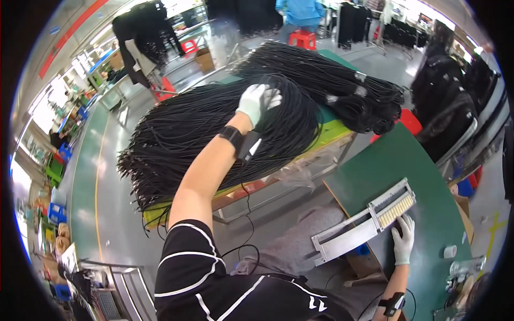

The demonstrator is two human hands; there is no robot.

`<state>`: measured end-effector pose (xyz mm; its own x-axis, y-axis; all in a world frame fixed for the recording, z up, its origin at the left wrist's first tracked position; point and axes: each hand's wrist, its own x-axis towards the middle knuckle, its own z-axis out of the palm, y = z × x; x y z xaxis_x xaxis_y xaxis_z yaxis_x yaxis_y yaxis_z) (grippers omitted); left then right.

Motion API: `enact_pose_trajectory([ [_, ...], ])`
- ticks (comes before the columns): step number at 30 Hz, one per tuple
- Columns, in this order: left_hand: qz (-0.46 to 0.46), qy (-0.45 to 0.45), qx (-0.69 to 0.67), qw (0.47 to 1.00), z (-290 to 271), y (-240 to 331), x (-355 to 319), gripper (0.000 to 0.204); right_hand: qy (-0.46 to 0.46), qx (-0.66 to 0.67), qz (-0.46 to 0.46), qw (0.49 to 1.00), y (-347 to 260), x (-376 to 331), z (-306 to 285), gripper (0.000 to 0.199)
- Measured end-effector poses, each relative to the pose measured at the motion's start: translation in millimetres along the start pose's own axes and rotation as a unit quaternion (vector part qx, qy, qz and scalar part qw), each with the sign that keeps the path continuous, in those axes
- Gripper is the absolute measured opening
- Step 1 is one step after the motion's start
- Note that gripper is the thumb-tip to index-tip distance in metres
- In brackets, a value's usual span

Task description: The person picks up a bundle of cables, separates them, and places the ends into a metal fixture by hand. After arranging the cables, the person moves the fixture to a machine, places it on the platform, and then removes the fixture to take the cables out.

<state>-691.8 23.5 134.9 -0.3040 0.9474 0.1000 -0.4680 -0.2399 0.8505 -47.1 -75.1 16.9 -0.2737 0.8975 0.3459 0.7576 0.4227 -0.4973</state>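
Note:
My left hand [259, 102], in a white glove, lies on top of a large heap of long black cables [203, 117]. Its fingers are spread apart over the strands, and the frame shows no cable clearly gripped. At the lower right, my right hand [404, 241], also gloved, rests on the green table beside a long metal fixture [348, 238]. Thumb and fingers are apart, with the fingertips at the fixture's edge. A row of pale yellow blocks [396, 211] sits in the fixture's far end. The near end juts past the table edge.
Bundled black cables [353, 96] lie behind the heap on the same bench. A roll of white tape [450, 251] stands on the green table [375, 160]. Between bench and table is a gap. Red stools [302, 39] and a person in blue [301, 13] are farther back.

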Motion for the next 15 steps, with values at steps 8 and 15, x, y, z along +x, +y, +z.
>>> enact_pose_trajectory([
  [8,0.043,0.019,-0.007,0.999,10.4,-10.2,-4.0,0.023,0.010,-0.013,0.001,1.000,5.5,-9.2,-7.5,0.044],
  [15,0.040,0.020,0.002,0.999,7.0,-7.3,-8.2,0.027,0.006,-0.017,0.009,1.000,3.0,-7.5,-5.5,0.044],
])
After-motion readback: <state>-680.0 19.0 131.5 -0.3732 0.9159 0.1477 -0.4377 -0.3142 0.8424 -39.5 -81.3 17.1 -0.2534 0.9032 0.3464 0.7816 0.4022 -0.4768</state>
